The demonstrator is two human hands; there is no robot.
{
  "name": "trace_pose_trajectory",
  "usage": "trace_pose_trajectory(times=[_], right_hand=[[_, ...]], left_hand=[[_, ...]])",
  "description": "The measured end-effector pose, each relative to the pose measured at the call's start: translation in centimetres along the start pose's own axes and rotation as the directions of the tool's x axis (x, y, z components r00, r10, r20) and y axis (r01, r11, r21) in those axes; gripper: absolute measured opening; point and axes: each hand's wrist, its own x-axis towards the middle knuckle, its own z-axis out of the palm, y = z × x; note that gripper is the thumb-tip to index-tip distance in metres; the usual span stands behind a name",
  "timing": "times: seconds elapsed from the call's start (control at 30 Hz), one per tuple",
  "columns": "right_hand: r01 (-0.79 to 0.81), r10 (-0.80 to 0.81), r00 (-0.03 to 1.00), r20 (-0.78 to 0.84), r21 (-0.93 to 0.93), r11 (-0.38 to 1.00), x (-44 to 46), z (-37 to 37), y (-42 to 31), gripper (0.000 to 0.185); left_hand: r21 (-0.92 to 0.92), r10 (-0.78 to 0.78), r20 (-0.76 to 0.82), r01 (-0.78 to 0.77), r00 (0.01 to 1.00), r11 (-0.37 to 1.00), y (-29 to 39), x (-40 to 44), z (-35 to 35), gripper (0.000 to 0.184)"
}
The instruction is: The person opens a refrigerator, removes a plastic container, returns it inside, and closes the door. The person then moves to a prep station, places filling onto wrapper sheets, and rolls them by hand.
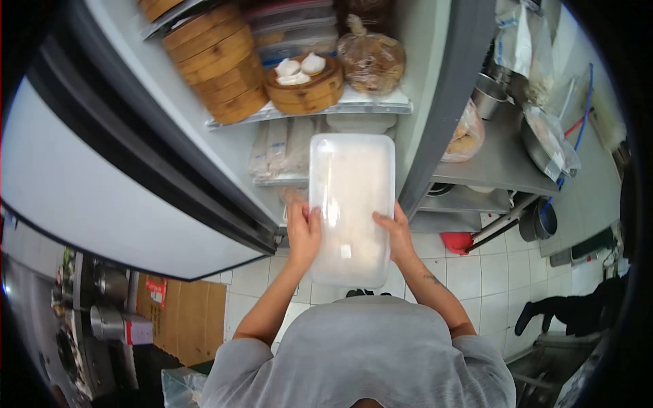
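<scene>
Between my hands is a long white plastic container [352,211], rectangular with rounded corners. Its top is glossy and see-through, with something pale inside that I cannot make out. My left hand [304,231] grips its left side, thumb near the edge. On the opposite side, my right hand [397,232] holds it with the thumb over the top. The container is in front of an open fridge's shelves, over the tiled floor. Closest behind its far end is a lower shelf with clear plastic packs [279,146] and a pale tray [360,122], partly hidden.
The fridge door [136,177] stands open at left. On the upper shelf are stacked bamboo steamers [216,64], a steamer with white buns [306,92] and a tied bag [371,58]. A steel table [496,160] is at right, cardboard [187,316] at lower left. Another person's legs [564,313] show.
</scene>
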Motion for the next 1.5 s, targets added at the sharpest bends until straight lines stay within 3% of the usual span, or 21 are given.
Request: trace_pose_trajectory(times=[0.1,0.2,0.3,0.4,0.43,0.53,0.63,0.73,0.77,0.83,0.87,0.9,1.0,1.13,1.23,1.33,1.5], right_hand=[[0.089,-0.093,0.995,-0.025,-0.118,0.989,-2.2,-2.2,-0.4,0.067],[0.111,-0.130,0.988,-0.084,-0.206,0.972,-5.1,-4.6,-2.9,0.063],[0.129,-0.187,0.957,-0.222,-0.252,0.959,-8.8,-7.9,-4.6,0.057],[0.223,-0.283,0.881,-0.380,-0.194,0.955,-11.5,-11.3,-6.0,0.058],[0.243,-0.317,0.855,-0.409,-0.223,0.944,-12.1,-12.0,-7.2,0.057],[0.233,-0.323,0.783,-0.531,-0.230,0.945,-12.3,-15.5,-9.6,0.055],[0.257,-0.300,0.754,-0.585,-0.158,0.953,-10.6,-19.9,-10.9,0.054],[0.293,-0.203,0.741,-0.640,0.037,0.955,-8.7,-23.6,-10.9,0.055],[0.323,-0.205,0.754,-0.624,0.081,0.943,-8.3,-24.5,-11.0,0.056],[0.357,-0.192,0.792,-0.580,0.185,0.916,-8.4,-24.6,-10.6,0.059],[0.308,-0.170,0.824,-0.540,0.175,0.935,-8.5,-24.7,-10.4,0.062],[0.254,-0.142,0.853,-0.503,0.161,0.954,-8.9,-24.8,-10.3,0.065],[0.137,-0.119,0.944,-0.306,0.039,0.990,-10.0,-23.5,-11.0,0.078],[-0.003,0.026,0.996,0.082,-0.279,0.960,-10.4,-19.2,-12.0,0.090],[0.213,-0.057,0.937,0.343,-0.436,0.875,-9.2,-13.8,-9.3,0.099],[0.189,-0.086,0.923,0.376,-0.246,0.951,-6.6,-7.8,-5.9,0.101],[0.035,0.015,0.936,0.352,-0.135,0.990,-0.1,-0.8,-2.9,0.085]], left_hand=[[-0.217,-0.166,0.121,0.189,0.979,0.958,1.9,-2.7,0.4,0.018],[-0.417,-0.069,0.193,0.146,0.979,0.897,3.8,-4.1,1.9,0.020],[-0.466,0.088,0.233,0.032,0.968,0.884,8.0,-4.3,3.3,0.021],[-0.472,0.197,0.315,-0.027,0.928,0.881,12.2,-4.4,5.9,0.023],[-0.434,0.283,0.331,-0.121,0.900,0.893,12.7,-4.5,7.6,0.027],[-0.414,0.355,0.395,-0.180,0.848,0.892,16.2,-3.0,12.9,0.023],[-0.401,0.244,0.644,0.049,0.725,0.915,17.9,-1.6,18.5,0.029],[-0.204,0.177,0.828,-0.008,0.532,0.979,18.5,-1.9,20.0,0.045],[-0.144,0.030,0.945,0.330,0.326,0.933,18.4,-1.5,19.3,0.064],[-0.255,0.104,0.949,0.535,0.297,0.806,15.5,-2.8,19.4,0.072],[-0.300,0.140,0.946,0.633,0.291,0.714,14.4,-3.7,19.1,0.077],[-0.390,0.230,0.915,0.586,0.331,0.710,14.7,-3.8,18.0,0.087],[-0.481,0.230,0.865,0.606,0.446,0.634,13.2,-4.8,14.7,0.090],[-0.400,-0.055,0.866,0.754,0.497,0.522,10.9,-7.2,8.1,0.089],[-0.497,-0.131,0.831,0.827,0.541,0.263,5.1,-10.5,4.4,0.087],[-0.549,-0.279,0.769,0.818,0.575,0.171,1.8,-12.7,-0.2,0.086],[-0.669,-0.382,0.658,0.737,0.649,0.097,0.8,-10.3,-5.1,0.083]])
